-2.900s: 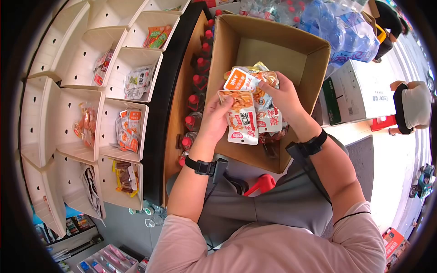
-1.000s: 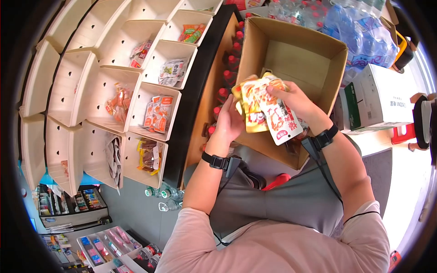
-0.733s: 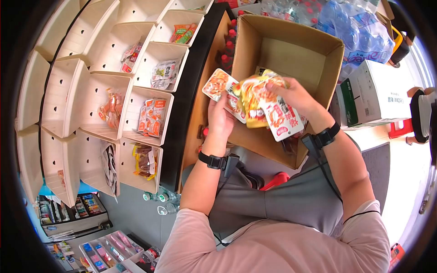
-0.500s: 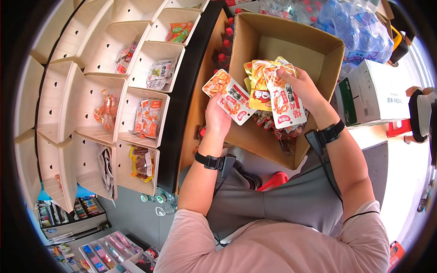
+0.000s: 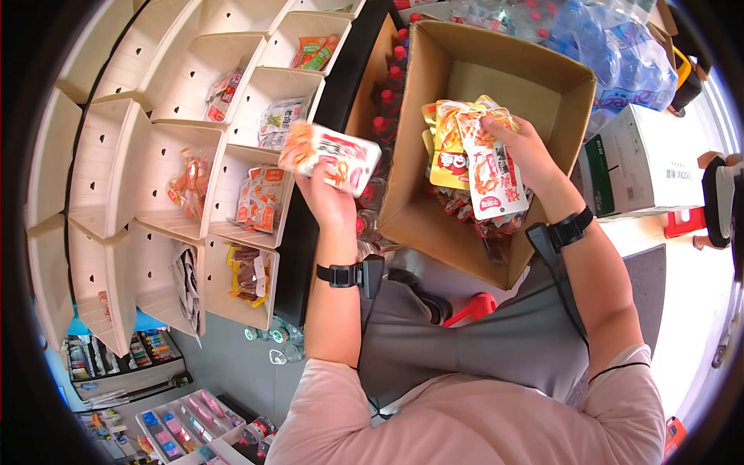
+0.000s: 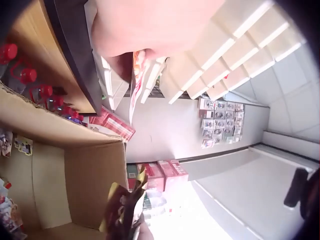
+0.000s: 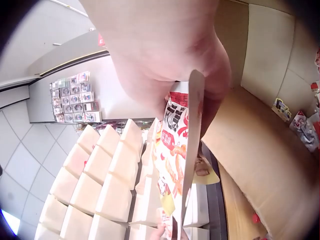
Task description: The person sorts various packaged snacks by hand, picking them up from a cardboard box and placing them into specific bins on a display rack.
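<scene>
In the head view my left hand (image 5: 329, 203) pinches a white and red snack packet (image 5: 345, 159), slightly blurred, over the dark shelf edge beside the bins. My right hand (image 5: 528, 159) holds several packets fanned out above the cardboard box (image 5: 395, 186). On top of these lies a white and red packet (image 5: 490, 182), with a yellow packet (image 5: 449, 147) behind it. Seen edge-on in the left wrist view, the left hand's packet (image 6: 137, 82) hangs from the fingers. The right wrist view shows the right hand's white and red packet (image 7: 175, 135) from the side.
Tilted cream bins (image 5: 178, 139) fill the left side, some with snack packets such as the orange and white ones (image 5: 258, 200). Red-capped bottles (image 5: 387, 128) line the box's left side. More packets (image 5: 465, 208) lie inside the box. A white carton (image 5: 651, 163) stands right.
My left hand has drawn one white and red packet away from the bunch and carried it left toward the bins. My right hand keeps the other packets over the box.
</scene>
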`<state>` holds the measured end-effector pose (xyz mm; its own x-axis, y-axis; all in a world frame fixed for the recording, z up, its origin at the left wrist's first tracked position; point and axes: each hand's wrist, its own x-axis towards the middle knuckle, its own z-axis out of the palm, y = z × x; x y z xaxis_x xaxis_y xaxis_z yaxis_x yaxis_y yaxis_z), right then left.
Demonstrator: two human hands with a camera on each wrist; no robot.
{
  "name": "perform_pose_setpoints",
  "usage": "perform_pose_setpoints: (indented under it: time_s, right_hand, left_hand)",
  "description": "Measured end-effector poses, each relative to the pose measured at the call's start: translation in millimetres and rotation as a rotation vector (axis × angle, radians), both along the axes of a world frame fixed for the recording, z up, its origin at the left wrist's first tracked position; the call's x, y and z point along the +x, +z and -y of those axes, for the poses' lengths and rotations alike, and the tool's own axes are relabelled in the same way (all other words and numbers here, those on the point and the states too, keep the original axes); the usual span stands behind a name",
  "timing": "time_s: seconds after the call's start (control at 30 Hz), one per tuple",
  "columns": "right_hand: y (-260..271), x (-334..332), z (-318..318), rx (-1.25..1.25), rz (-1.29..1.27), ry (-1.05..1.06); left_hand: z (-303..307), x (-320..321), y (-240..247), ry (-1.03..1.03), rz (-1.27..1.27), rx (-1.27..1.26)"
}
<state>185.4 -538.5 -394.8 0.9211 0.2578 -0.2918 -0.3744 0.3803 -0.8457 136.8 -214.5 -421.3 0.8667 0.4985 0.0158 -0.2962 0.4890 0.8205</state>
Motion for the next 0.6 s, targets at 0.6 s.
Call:
perform_pose_setpoints:
  time_s: [0.6]
  right_hand:
    - [-23.6,6.1,-7.1,-0.370,0.171,0.018]
  left_hand:
    - [74.2,-11.8,-24.8,-0.459,-0.178,0.140]
